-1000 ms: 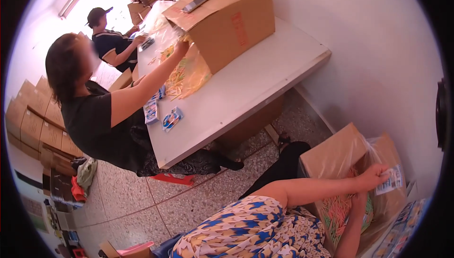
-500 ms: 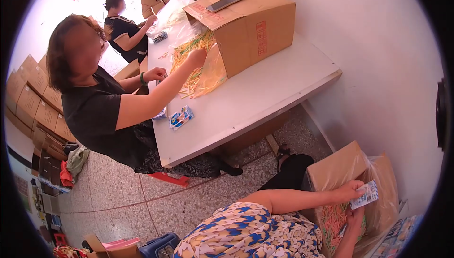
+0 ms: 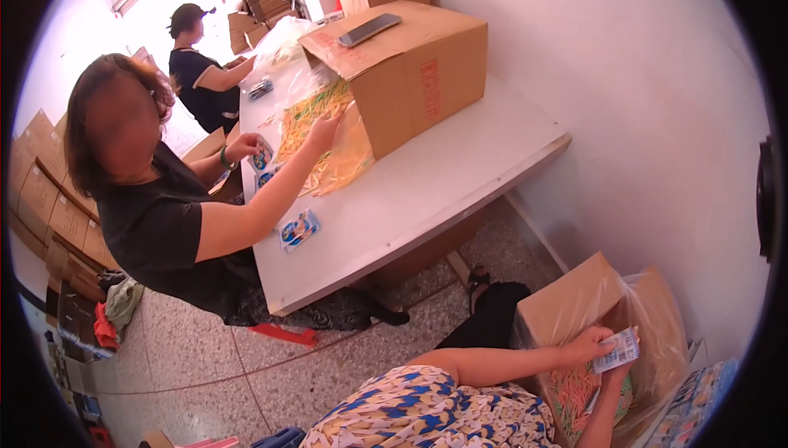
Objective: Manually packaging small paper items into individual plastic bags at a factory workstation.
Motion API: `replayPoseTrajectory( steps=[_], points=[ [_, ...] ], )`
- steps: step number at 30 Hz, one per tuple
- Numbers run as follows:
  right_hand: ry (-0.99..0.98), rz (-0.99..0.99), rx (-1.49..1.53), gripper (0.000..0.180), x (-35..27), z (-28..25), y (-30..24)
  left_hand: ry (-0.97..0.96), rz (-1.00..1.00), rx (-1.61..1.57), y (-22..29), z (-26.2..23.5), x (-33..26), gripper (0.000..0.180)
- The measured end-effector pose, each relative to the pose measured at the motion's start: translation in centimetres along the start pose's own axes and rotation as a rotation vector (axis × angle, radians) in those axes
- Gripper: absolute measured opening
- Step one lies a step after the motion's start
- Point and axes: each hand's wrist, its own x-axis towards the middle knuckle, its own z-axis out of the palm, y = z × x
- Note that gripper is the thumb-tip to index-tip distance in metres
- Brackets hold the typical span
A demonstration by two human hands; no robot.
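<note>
My left hand [image 3: 589,345] grips a small printed packet [image 3: 616,349], white and blue with a crimped end, above a cardboard box [image 3: 566,290] at the lower right. Just under the packet, my right hand [image 3: 609,381] is closed with its fingertips at the packet's lower edge. What it holds, if anything, is hidden. Clear plastic [image 3: 657,308] lines the box. Inside lie many thin pink and green sticks [image 3: 568,390]. A narrow pale object [image 3: 593,400] rests near my right hand, too small to make out.
A co-worker in black [image 3: 164,210] works at a white table [image 3: 427,194] with yellow and green sticks [image 3: 308,132] and packets [image 3: 298,230]. A large carton [image 3: 419,79] carries a phone [image 3: 369,29]. Another person [image 3: 201,70] stands farther off. Blue printed packaging [image 3: 702,399] is at my right.
The view has shifted slightly. My left hand has brought the packet a little lower and closer to my right hand. The near co-worker's left hand now shows a packet.
</note>
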Motion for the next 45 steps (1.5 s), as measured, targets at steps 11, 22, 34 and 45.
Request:
replayPoseTrajectory(
  steps=[11, 22, 34, 45],
  points=[
    [0.054, -0.151, -0.118, 0.037, -4.3, 6.6, -9.4, -0.239, -0.178, -0.04, 2.7, 0.7, -1.0, 0.01],
    [-0.001, -0.21, -0.106, 0.034, -5.6, 5.5, -8.7, -0.42, -0.269, 0.127, 2.3, 1.1, -1.2, 0.009],
    [0.021, -0.111, -0.102, 0.037, -3.3, 3.8, -6.5, -0.248, -0.311, -0.06, 4.3, 1.2, -0.7, 0.009],
    [-0.141, -0.189, -0.32, 0.038, -4.2, 5.4, -9.2, -0.254, -0.256, -0.064, 3.3, 1.3, -1.1, 0.009]
  ],
)
